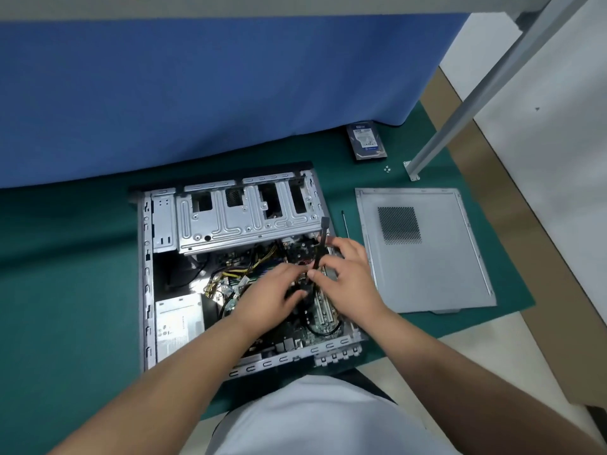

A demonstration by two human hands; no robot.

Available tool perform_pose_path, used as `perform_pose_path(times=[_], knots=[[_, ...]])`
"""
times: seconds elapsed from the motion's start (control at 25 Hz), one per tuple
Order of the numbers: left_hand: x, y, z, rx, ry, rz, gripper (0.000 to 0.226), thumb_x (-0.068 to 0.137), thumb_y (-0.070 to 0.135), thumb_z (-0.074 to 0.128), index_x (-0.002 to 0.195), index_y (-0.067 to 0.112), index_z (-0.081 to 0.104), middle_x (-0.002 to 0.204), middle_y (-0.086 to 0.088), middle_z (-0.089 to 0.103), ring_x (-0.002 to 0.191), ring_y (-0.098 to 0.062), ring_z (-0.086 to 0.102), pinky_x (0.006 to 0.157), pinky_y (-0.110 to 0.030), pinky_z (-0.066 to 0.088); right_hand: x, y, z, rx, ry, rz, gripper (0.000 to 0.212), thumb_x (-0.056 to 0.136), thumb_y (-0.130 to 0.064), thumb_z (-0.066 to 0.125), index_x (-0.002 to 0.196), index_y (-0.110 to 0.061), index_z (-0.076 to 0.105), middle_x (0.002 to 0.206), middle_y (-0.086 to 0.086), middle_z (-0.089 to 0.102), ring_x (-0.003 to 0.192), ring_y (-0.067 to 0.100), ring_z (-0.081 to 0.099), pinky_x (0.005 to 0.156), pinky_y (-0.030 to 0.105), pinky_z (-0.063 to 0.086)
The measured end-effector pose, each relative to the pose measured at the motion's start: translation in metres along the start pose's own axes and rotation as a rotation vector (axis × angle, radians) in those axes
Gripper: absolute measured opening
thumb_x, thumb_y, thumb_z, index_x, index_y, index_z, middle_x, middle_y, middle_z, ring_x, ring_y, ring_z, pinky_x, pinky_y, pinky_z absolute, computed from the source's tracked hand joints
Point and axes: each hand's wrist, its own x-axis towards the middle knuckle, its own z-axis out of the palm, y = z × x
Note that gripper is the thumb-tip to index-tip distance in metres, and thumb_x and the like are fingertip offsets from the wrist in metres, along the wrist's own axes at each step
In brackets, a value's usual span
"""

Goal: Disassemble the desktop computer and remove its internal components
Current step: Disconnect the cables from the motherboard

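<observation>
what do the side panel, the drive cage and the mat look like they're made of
Side panel: looks like sheet metal, matte grey, with folded edges and a punched vent grid. Drive cage: bare stamped steel by the look, with pressed ribs and a dull shine. Mat: green, matte, flat, probably rubber or vinyl; hard to tell.

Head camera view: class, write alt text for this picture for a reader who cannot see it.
A person's left hand and right hand work together on a black cable inside an open desktop computer case lying on a green mat. The removed side panel, a screwdriver and a hard drive lie to the right.
</observation>
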Motion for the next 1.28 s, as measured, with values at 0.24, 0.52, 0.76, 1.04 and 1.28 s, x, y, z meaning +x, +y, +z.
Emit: perform_pose_path(times=[0.24,0.52,0.76,1.04,1.28], knots=[[0.024,0.005,0.008,-0.092,0.011,0.015,0.021,0.101,0.029,0.066,0.113,0.015,0.075,0.103,-0.003,0.075,0.095,-0.021,0.069,0.083,-0.032,0.053,0.016,-0.001,-0.009,-0.005,-0.038,0.029,0.013,0.092,-0.037,0.073,0.097,-0.025,0.077,0.142,-0.009,0.052,0.138,0.017,0.031,0.117,0.044,0.029],[0.034,0.005,0.003,-0.148,0.052,-0.085,0.023,0.104,0.034,0.059,0.116,0.019,0.07,0.067,0.003,0.063,0.06,-0.015,0.056,0.061,-0.034,0.048,0.038,0.003,-0.012,-0.019,-0.049,-0.029,0.015,0.092,-0.035,0.072,0.1,-0.024,0.08,0.136,-0.014,0.055,0.132,0.014,0.032,0.114,0.041,0.031],[0.043,0.011,0.004,-0.238,0.183,-0.243,0.016,0.103,0.023,0.06,0.112,0.016,0.071,0.077,-0.008,0.071,0.067,-0.028,0.062,0.062,-0.035,0.048,0.055,0.002,-0.018,-0.037,-0.164,-0.064,0.02,0.093,-0.041,0.07,0.105,-0.027,0.078,0.136,-0.015,0.057,0.137,0.011,0.032,0.119,0.043,0.027],[0.032,0.017,-0.015,-0.021,0.223,-0.193,0.029,0.104,0.033,0.056,0.129,0.023,0.067,0.11,0.001,0.075,0.099,-0.02,0.068,0.08,-0.029,0.051,0.089,-0.005,-0.026,-0.081,-0.177,-0.194,0.025,0.097,-0.044,0.065,0.103,-0.023,0.078,0.125,-0.021,0.059,0.133,0.014,0.036,0.114,0.045,0.028],[0.024,-0.033,-0.062,0.426,0.302,-0.167,0.043,0.105,0.036,0.05,0.148,0.031,0.052,0.158,0.003,0.047,0.146,-0.025,0.041,0.116,-0.05,0.034,0.129,-0.009,-0.027,-0.283,-0.32,-0.257,0.035,0.099,-0.052,0.058,0.124,-0.032,0.073,0.163,-0.008,0.035,0.156,0.019,0.016,0.125,0.043,0.014]])
